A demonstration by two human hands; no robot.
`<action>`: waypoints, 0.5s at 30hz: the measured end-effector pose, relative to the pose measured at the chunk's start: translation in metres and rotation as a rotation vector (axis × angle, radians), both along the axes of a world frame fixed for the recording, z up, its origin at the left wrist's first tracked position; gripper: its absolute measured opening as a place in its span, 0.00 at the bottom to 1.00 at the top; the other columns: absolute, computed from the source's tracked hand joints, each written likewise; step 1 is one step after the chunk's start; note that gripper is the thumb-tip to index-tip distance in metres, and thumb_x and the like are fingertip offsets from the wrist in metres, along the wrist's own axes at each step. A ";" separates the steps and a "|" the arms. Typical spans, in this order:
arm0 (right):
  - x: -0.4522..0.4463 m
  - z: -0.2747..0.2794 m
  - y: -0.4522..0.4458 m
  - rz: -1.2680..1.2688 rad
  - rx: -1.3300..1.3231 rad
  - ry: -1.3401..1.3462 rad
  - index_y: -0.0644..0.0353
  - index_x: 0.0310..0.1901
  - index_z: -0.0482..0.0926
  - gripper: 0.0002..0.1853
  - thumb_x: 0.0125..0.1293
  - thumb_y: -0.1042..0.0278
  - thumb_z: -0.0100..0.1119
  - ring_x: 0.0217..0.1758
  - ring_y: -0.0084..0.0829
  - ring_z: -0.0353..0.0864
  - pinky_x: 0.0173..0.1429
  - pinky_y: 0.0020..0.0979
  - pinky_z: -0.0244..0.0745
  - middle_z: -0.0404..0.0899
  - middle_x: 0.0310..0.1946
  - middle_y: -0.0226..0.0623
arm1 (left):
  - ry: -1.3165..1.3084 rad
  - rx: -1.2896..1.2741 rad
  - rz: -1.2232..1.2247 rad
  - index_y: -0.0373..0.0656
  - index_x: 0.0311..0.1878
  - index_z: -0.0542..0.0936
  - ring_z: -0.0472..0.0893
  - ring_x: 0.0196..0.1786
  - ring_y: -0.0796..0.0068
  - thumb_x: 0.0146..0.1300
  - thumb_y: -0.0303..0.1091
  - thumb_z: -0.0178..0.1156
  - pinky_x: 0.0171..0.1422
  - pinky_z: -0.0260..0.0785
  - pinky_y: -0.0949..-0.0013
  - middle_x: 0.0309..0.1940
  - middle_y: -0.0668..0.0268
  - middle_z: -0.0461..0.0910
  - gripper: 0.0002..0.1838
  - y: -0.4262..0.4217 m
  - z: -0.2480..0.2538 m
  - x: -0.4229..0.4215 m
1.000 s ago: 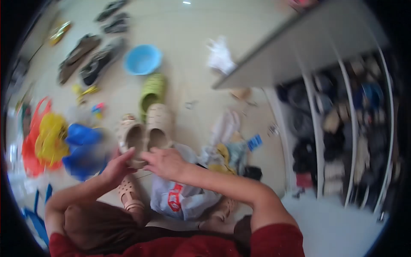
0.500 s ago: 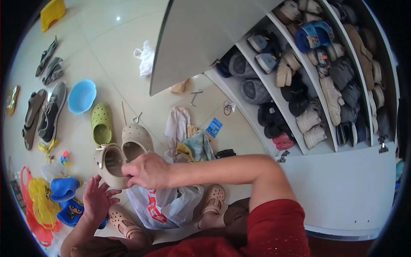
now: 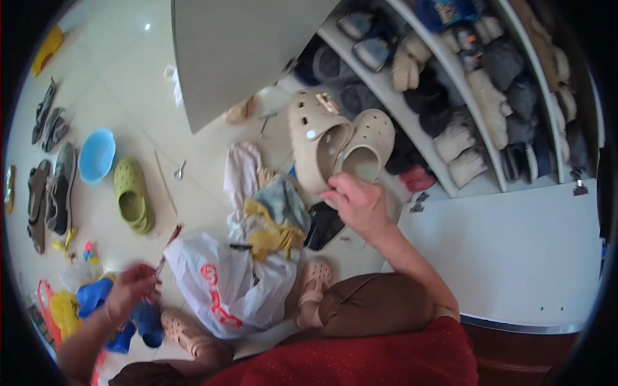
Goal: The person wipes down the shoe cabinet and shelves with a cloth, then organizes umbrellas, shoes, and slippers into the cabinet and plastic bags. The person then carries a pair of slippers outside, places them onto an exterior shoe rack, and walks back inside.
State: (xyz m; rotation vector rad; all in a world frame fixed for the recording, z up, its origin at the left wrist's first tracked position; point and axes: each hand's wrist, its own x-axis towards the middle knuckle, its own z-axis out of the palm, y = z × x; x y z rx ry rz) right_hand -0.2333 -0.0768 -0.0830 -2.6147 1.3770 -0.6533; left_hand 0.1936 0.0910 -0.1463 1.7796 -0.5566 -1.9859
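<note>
Shoe cabinet (image 3: 458,93): crowded with dark, grey and beige shoes (image 3: 489,109), seen at the upper right
Near door (image 3: 502,251): shown broad and white below the shoes, with metal hinges (image 3: 580,186) fitted along its upper edge
Far door (image 3: 244,58): swung out over the tiled floor (image 3: 122,45)
White plastic bag (image 3: 187,270): set down between the worn, strapped shoes (image 3: 183,331), marked with red print
Cloth heap (image 3: 280,199): piled just beyond the bag, with white, blue-grey and yellow pieces tangled together
Beige clogs (image 3: 306,141): held side by side in the air before the shoe cabinet, toes pointed away, a charm (image 3: 328,103) fixed on the left one
Blue basin (image 3: 96,157): placed on the floor at the left, near the green clog
Green clog (image 3: 131,193): laid singly between the basin and the cloth heap
Right hand (image 3: 360,202): clenched on the heel ends of the beige clogs
Left hand (image 3: 135,289): held low beside the bag, near a blue shoe (image 3: 148,325); blurred, but its fingers appear loosely bent, with nothing grasped
Metal tool (image 3: 179,170): laid on the floor, right of the green clog
</note>
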 end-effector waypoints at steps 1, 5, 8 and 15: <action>-0.007 -0.016 0.002 -0.014 0.036 0.015 0.55 0.32 0.74 0.11 0.54 0.63 0.68 0.29 0.38 0.81 0.30 0.36 0.75 0.78 0.25 0.34 | -0.063 -0.044 -0.123 0.39 0.48 0.74 0.81 0.35 0.77 0.61 0.30 0.62 0.35 0.75 0.73 0.36 0.64 0.80 0.13 -0.016 0.003 0.001; -0.029 -0.079 0.009 -0.001 0.186 0.103 0.53 0.33 0.75 0.11 0.56 0.59 0.66 0.30 0.40 0.82 0.32 0.40 0.75 0.79 0.28 0.32 | -0.461 -0.414 -0.636 0.39 0.42 0.78 0.78 0.32 0.75 0.58 0.35 0.64 0.38 0.72 0.70 0.34 0.64 0.80 0.13 -0.081 0.023 -0.023; -0.047 -0.122 0.021 0.025 0.393 0.327 0.54 0.34 0.75 0.10 0.57 0.61 0.65 0.34 0.44 0.81 0.38 0.44 0.76 0.79 0.31 0.36 | -0.404 -0.524 -0.717 0.38 0.43 0.77 0.81 0.36 0.71 0.60 0.35 0.61 0.40 0.74 0.67 0.35 0.60 0.80 0.12 -0.112 0.036 -0.056; -0.046 -0.109 0.020 0.074 0.725 0.427 0.58 0.47 0.76 0.18 0.55 0.65 0.67 0.46 0.51 0.78 0.49 0.46 0.74 0.76 0.41 0.48 | -0.463 -0.641 -0.866 0.39 0.47 0.76 0.83 0.38 0.58 0.60 0.34 0.61 0.44 0.75 0.59 0.35 0.57 0.82 0.14 -0.028 -0.038 -0.040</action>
